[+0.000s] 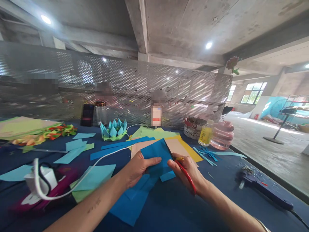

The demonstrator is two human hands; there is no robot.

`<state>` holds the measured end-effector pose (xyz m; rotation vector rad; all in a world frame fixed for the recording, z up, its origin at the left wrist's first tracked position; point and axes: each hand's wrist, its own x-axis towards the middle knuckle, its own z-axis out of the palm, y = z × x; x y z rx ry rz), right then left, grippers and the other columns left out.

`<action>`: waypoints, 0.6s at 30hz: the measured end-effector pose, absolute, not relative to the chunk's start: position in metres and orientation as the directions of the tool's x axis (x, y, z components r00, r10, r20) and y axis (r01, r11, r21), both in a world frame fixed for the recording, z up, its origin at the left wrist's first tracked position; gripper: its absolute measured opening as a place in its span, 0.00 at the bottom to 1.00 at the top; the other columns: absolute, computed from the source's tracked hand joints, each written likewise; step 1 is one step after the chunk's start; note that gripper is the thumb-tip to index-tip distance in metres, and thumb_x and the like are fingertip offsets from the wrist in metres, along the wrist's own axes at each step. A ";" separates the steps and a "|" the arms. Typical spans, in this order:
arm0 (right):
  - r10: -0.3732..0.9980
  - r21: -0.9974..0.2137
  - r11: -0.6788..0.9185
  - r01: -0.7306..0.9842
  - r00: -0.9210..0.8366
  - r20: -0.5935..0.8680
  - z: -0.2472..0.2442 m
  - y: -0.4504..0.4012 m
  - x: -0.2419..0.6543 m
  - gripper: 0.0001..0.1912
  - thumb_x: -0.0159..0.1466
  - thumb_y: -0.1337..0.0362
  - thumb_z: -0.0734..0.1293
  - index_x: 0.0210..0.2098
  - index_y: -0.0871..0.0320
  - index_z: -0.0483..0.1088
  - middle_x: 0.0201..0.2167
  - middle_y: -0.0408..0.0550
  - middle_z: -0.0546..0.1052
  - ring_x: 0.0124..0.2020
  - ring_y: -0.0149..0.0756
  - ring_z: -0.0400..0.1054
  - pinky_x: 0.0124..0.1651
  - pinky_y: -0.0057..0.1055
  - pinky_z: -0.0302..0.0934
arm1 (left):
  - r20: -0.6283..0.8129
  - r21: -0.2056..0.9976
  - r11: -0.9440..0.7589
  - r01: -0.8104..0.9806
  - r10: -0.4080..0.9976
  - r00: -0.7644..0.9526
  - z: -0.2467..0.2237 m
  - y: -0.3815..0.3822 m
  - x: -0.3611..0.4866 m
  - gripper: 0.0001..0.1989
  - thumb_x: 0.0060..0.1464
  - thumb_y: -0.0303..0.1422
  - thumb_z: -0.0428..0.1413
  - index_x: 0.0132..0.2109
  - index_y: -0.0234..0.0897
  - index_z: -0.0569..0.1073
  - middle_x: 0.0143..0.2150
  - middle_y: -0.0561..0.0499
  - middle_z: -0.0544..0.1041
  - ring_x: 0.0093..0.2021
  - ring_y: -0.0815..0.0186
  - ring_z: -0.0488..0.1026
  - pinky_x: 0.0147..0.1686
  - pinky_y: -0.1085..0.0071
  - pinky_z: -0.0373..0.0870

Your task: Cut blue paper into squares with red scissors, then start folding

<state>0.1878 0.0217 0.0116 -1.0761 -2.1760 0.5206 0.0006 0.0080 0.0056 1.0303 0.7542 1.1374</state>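
A sheet of blue paper (154, 153) is raised over the table, with my left hand (142, 166) closed on its left side, thumb on top. Red-handled scissors (187, 177) are in my right hand (189, 169), their dark blades along the right edge of the sheet. More blue paper (132, 206) lies beneath my hands, and a small light blue piece (167, 176) is just under the raised sheet. Behind it are peach and yellow sheets (185, 148) and blue strips (111, 152).
At the left stand a power strip (50, 193) with a white cable and a folded turquoise paper piece (114, 129). A yellow-labelled bottle (205, 133), a pink bottle (222, 135) and a glue gun (267, 188) are on the right. A perforated screen (120, 87) rises behind.
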 end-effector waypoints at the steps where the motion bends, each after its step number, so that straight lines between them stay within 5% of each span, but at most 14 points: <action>1: 0.810 -0.594 0.583 0.554 -0.452 0.374 0.011 0.022 0.188 0.28 0.61 0.38 0.55 0.21 0.56 0.51 0.15 0.35 0.51 0.19 0.25 0.46 0.21 0.25 0.43 | 0.017 0.932 0.085 -0.353 0.961 0.276 0.006 0.008 0.001 0.09 0.41 0.33 0.67 0.32 0.37 0.78 0.29 0.51 0.81 0.30 0.63 0.77 0.32 0.68 0.74; 18: 0.806 -0.560 0.592 0.580 -0.440 0.396 0.011 0.022 0.187 0.29 0.60 0.36 0.54 0.20 0.56 0.50 0.14 0.35 0.51 0.18 0.25 0.45 0.21 0.26 0.42 | 0.008 0.941 0.088 -0.327 0.959 0.283 0.007 0.006 0.001 0.10 0.41 0.34 0.67 0.33 0.37 0.79 0.30 0.49 0.81 0.31 0.60 0.78 0.31 0.68 0.73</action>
